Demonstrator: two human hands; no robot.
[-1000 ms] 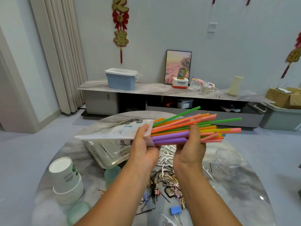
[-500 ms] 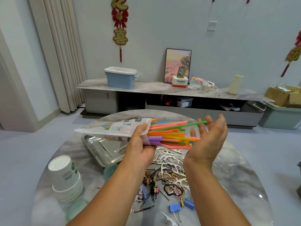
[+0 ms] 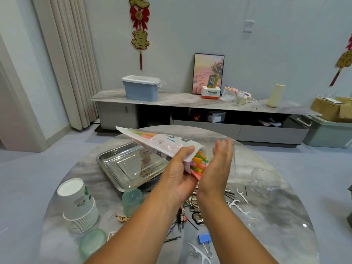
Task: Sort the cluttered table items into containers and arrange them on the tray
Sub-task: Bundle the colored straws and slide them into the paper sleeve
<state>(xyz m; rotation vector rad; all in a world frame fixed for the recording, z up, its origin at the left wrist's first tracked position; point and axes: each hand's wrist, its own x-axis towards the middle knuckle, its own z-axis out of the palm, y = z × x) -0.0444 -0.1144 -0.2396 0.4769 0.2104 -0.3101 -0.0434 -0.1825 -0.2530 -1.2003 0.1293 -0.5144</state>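
**Straws tapped down into their bag above the table**

The left hand point(image 3: 179, 174) grips the open mouth of the straw bag point(image 3: 162, 144), fingers and thumb curled round its edge, and holds it in the air over the middle of the round table point(image 3: 285, 216). The bag slants up toward 10 o'clock, its sealed tip over the far edge of the steel tray point(image 3: 118, 164). The coloured straws point(image 3: 199, 164) sit almost wholly inside; only their cut ends show at the mouth. The right hand point(image 3: 219, 168) stands just beside those ends at 3 o'clock, fingers straight and together, palm flat against or very near them, grasping nothing.

The step in hand looks like seating the straws in their bag, one container's worth of the sorting. Next, the bag likely needs its mouth kept pinched so nothing slides out, then laying on the tray at 10 o'clock.

Much remains loose: floss picks point(image 3: 242, 199) at 3 o'clock, hairpins point(image 3: 182, 221) and a blue binder clip point(image 3: 204, 239) at 6 o'clock. A clear glass bowl point(image 3: 265, 181) waits at 3 o'clock, a stack of paper cups point(image 3: 78, 204) at 8 o'clock, and a green cup point(image 3: 132, 201) near the tray's front corner.
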